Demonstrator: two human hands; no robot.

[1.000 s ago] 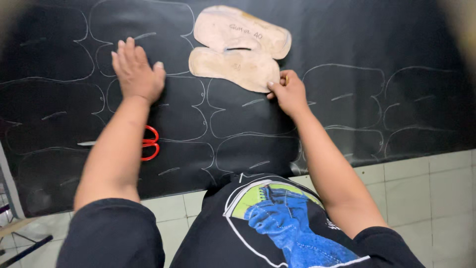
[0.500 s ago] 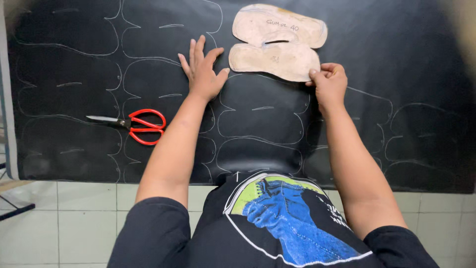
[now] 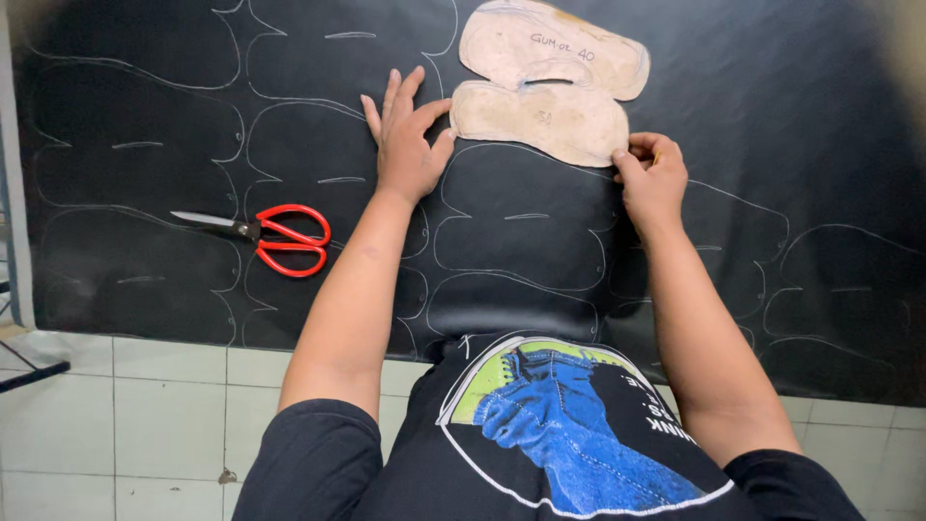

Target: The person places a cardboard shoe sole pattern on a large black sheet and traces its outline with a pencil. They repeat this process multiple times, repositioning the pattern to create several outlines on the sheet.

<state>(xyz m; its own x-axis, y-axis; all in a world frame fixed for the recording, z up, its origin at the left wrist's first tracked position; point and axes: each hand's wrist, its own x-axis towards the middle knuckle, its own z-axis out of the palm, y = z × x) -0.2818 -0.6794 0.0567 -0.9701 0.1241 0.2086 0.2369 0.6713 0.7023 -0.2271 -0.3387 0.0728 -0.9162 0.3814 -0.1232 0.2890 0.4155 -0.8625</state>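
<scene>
Left hand (image 3: 407, 145) lies flat, fingers spread; right hand (image 3: 652, 178) fingers pinch the cardboard pattern (image 3: 540, 118).

1. Black sheet (image 3: 772, 116): cut off at top and right edges; far right corner blurred.
2. Upper cardboard pattern (image 3: 555, 48): top rim clipped by frame edge.
3. Right hand (image 3: 653, 178): fingertips curled under, grip hidden.
4. Metal bar (image 3: 34, 374): mostly outside left edge.
</scene>
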